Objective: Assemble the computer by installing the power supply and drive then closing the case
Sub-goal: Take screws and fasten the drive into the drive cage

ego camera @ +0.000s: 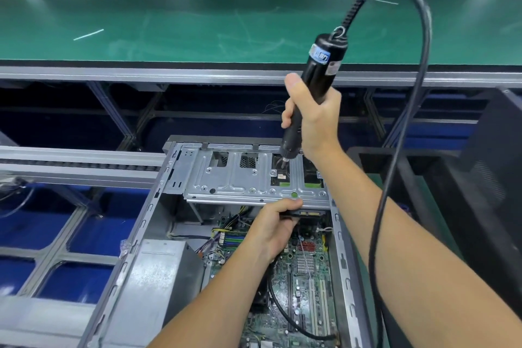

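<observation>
Screwdriver [313, 85] (black, electric, corded) stands nearly upright, right hand [313, 113] fingers wrapped round its lower barrel; bit tip below the fingers, down in an opening of the drive cage [240, 178]. Left hand [275, 223] fingers curl under the cage's near edge, thumb on top, holding the drive [306, 213] there. Power supply [161, 271] sits left of those fingers inside the open case [135, 234]; motherboard [305, 277] beneath them.
</observation>
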The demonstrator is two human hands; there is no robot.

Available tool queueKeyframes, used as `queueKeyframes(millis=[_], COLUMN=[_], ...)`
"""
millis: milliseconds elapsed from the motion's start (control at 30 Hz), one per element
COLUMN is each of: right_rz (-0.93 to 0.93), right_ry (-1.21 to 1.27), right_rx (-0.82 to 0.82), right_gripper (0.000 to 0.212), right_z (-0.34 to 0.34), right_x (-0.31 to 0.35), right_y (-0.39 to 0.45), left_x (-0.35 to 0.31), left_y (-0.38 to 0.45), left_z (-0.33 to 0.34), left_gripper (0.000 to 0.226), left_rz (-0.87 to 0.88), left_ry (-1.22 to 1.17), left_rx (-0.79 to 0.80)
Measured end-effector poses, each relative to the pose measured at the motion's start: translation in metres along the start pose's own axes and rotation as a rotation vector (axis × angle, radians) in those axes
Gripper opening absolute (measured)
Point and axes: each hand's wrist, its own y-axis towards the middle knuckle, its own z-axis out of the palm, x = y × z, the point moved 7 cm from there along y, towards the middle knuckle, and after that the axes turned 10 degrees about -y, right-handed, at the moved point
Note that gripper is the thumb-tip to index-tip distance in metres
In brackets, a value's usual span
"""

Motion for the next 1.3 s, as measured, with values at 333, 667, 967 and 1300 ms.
queueKeyframes(millis=[333,667,967,1300], right_rz=[0.02,0.029,0.03,0.054], right_ry=[-0.071,-0.078,-0.08,-0.052], right_rx=[0.065,0.044,0.07,0.012], right_gripper=[0.028,0.029,0.034,0.029], right_z=[0.028,0.025,0.028,0.022], right_x=[-0.021,-0.023,-0.023,-0.022], right_y=[-0.004,-0.003,-0.006,-0.009], left_x=[-0.001,-0.003,-0.003,-0.005], left_y=[-0.001,-0.003,-0.005,-0.011], left_z=[0.002,0.003,0.005,0.008], left_gripper=[0.01,0.013,0.011,0.016], left_rz=[-0.013,-0.012,-0.006,-0.022], left_ry=[0.0,0.013,0.026,0.027], left_rx=[0.014,0.015,0.021,0.0])
